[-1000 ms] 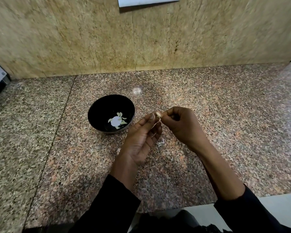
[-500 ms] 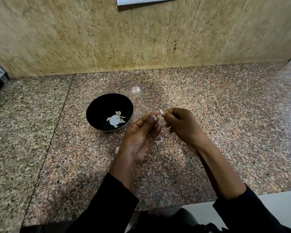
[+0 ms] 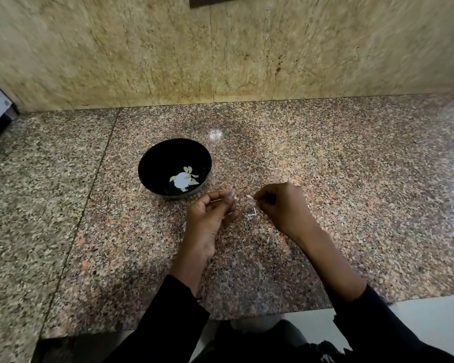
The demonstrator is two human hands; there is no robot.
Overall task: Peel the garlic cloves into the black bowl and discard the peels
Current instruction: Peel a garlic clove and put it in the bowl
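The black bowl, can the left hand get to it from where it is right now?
Probably yes. The left hand sits just right of and nearer than the black bowl, with only bare counter between them; the bowl's open top is uncovered.

Speckled granite counter (image 3: 325, 166) with a black bowl (image 3: 152, 163) and scattered garlic peels (image 3: 250, 215) on it.
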